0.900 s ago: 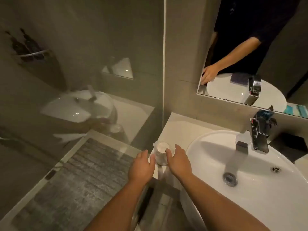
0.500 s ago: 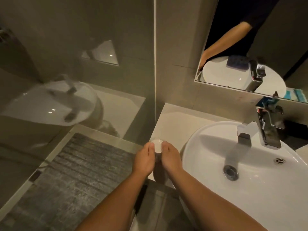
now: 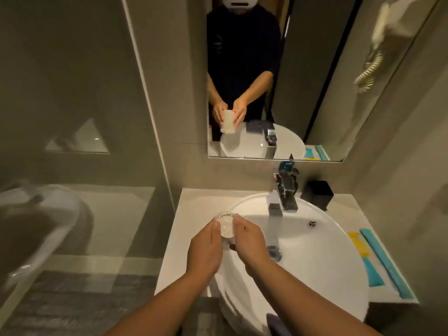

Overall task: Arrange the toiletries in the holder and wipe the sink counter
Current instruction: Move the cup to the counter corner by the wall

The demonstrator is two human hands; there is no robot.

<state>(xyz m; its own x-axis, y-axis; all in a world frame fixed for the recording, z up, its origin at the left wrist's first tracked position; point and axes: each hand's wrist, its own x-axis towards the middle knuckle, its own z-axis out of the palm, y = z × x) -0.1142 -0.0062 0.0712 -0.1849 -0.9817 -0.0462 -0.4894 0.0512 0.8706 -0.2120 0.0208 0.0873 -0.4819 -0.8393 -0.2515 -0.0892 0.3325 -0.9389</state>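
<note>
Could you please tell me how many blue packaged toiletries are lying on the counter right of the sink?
2: a shorter blue packet with a yellow top, nearest the sink, and a longer blue packet beside it, toward the wall. None seems hidden.

Dim, warm-lit bathroom with grey-beige tiled walls all round. A glass shower partition fills the left half of the frame, throwing back hazy reflections, and dark textured flooring shows at the lower left behind it. A frameless mirror hangs on the back wall at upper centre-right, and something pale hangs on the wall at the upper right, too blurred to make out.
</note>
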